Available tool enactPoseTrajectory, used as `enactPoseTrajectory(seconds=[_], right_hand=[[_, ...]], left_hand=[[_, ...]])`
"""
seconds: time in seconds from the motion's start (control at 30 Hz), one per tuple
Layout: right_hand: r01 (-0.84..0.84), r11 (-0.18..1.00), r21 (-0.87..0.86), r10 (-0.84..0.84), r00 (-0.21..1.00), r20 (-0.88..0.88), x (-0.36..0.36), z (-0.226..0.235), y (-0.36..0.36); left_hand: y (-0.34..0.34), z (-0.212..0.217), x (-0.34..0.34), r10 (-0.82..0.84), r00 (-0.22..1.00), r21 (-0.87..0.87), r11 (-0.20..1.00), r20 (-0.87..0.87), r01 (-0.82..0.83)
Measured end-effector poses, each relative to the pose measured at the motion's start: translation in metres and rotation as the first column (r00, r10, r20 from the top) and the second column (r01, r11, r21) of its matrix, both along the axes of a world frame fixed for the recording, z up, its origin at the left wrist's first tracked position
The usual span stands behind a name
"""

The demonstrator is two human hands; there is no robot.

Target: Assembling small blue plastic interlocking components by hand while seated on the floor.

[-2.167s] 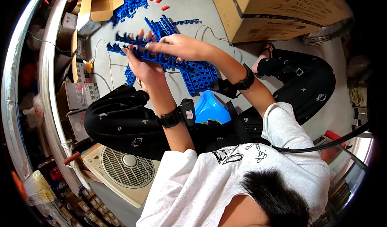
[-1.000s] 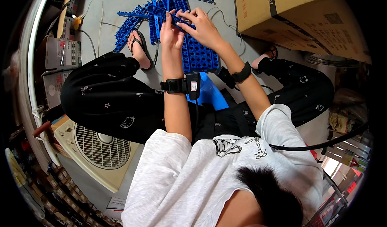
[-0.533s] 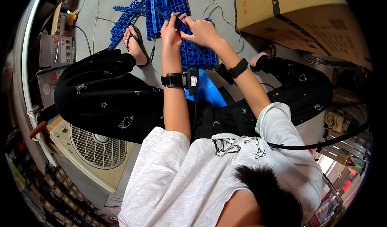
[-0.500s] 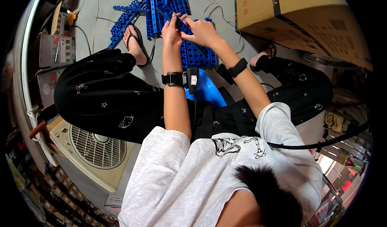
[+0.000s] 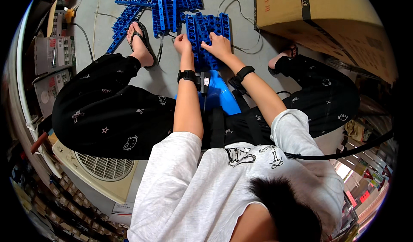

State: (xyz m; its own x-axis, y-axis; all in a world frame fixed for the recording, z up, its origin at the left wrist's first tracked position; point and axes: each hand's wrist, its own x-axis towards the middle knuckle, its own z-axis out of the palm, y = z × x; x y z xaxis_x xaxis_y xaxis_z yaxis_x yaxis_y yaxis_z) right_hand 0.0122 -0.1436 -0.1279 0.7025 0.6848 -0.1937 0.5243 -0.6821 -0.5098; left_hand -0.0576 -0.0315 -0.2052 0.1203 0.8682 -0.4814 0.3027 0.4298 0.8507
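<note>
Blue plastic strips with rows of round holes [image 5: 195,24] lie side by side on the floor in front of me. My left hand [image 5: 183,45] is at their left edge, its fingers curled in; whether a strip edge is between them is hidden. Over the same strips, my right hand [image 5: 218,46] has its thumb stretched toward the left, apart from the fingers, and grips nothing that I can see. Farther off, more blue strips [image 5: 165,9] lie in a loose pile, some showing toothed edges.
A large cardboard box [image 5: 327,22] stands at the far right. A cream box fan [image 5: 107,166] lies at my left, near stacked cartons [image 5: 53,55]. Thin cables [image 5: 234,3] run over the floor. A smooth blue plastic thing [image 5: 221,95] is between my legs.
Both hands have come down and nearer to me, and moved apart. The blue strip they held up earlier is no longer raised between them; the row of strips is now more exposed.
</note>
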Motion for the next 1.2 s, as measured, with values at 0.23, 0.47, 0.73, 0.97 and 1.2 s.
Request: enactPoseTrajectory(seconds=[0.23,0.47,0.73,0.97,1.2], right_hand=[[0.15,0.989,-0.002,-0.15,0.988,-0.042,-0.01,-0.028,0.019],[0.175,0.979,-0.105,-0.173,0.984,0.031,-0.017,-0.038,0.049],[0.09,0.966,-0.241,-0.091,0.996,0.006,-0.023,-0.053,0.054],[0.046,0.969,-0.243,-0.053,0.998,-0.021,-0.019,-0.058,0.048],[0.016,0.963,-0.269,-0.007,0.999,0.034,-0.01,-0.052,0.054]], left_hand=[[-0.042,-0.018,-0.018,-0.034,0.981,-0.001,0.999,-0.193,0.035],[-0.038,-0.01,-0.019,-0.013,0.966,-0.073,0.997,-0.258,-0.006],[-0.047,-0.015,-0.018,0.073,0.916,0.068,0.996,-0.394,-0.05],[-0.054,-0.018,-0.012,0.016,0.895,0.096,0.995,-0.446,0.03],[-0.046,-0.032,-0.011,0.009,0.945,-0.12,0.991,-0.327,-0.051]])
